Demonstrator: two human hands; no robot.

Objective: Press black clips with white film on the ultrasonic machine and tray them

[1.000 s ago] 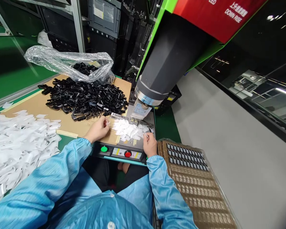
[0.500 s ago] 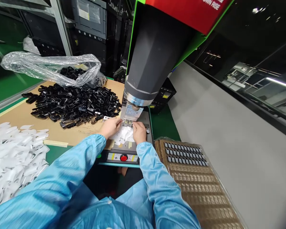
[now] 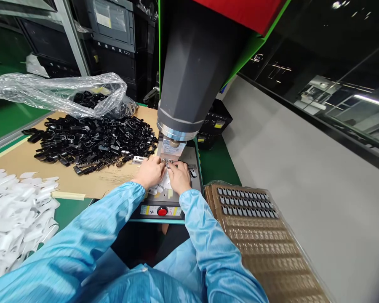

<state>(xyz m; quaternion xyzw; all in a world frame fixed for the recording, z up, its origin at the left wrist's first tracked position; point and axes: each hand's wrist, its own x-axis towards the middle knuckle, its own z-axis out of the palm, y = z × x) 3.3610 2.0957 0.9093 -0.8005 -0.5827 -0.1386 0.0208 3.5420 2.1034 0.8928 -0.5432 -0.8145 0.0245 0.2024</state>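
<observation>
My left hand [image 3: 151,170] and my right hand [image 3: 179,176] meet at the small metal fixture [image 3: 168,163] under the head of the press [image 3: 173,149]. Both sets of fingers are bent together at the fixture, and whatever is between the fingertips is too small and covered to name. White flat pieces [image 3: 166,182] lie just below the hands on the grey machine base [image 3: 177,194]. A red button [image 3: 162,211] sits on the front panel of the base.
Left of the press, a heap of black plastic parts [image 3: 91,141] lies on cardboard, with a clear plastic bag [image 3: 60,92] behind it. White pieces [image 3: 15,214] are piled at far left. On the right stands a stacked tray [image 3: 255,248] holding rows of small grey parts [image 3: 246,203].
Both hands have drawn closer together over the fixture, the right one moving left. They now cover more of the fixture and the white pieces. The view has shifted slightly.
</observation>
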